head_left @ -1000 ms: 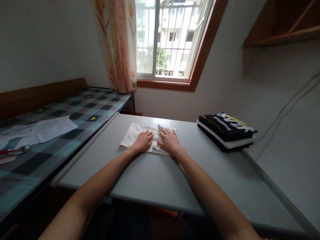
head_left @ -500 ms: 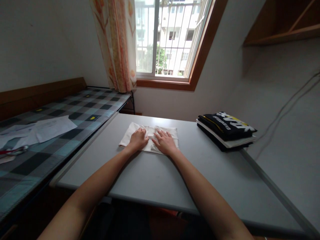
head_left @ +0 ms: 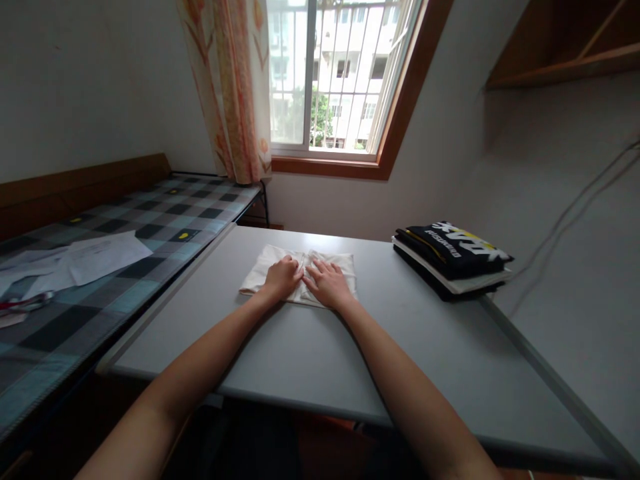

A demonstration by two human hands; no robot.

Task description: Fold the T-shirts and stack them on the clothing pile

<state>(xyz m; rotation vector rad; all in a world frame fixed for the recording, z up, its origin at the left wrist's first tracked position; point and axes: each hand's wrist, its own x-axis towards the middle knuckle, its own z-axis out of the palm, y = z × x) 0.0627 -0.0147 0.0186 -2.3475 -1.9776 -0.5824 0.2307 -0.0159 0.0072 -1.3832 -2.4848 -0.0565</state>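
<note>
A folded white cloth (head_left: 257, 272) lies flat on the pale grey table (head_left: 300, 353), with its long side running left to right. My left hand (head_left: 283, 277) rests near the middle of the cloth, its fingers curled in; whether it pinches any fabric is too small to tell. Right beside it, my right hand (head_left: 327, 283) lies palm down on the right half of the cloth, fingers spread. The fingertips of the two hands nearly meet. Both hands cover part of the fabric.
A stack of folded dark and white clothes (head_left: 453, 257) sits at the table's back right. Left of the table is a bed with a checked cover (head_left: 200, 213) and loose papers (head_left: 95, 260). A curtain (head_left: 233, 93) hangs beside the window.
My left hand has moved slightly to the right across the cloth, closer to my right hand. My right hand has stayed nearly in place.
</note>
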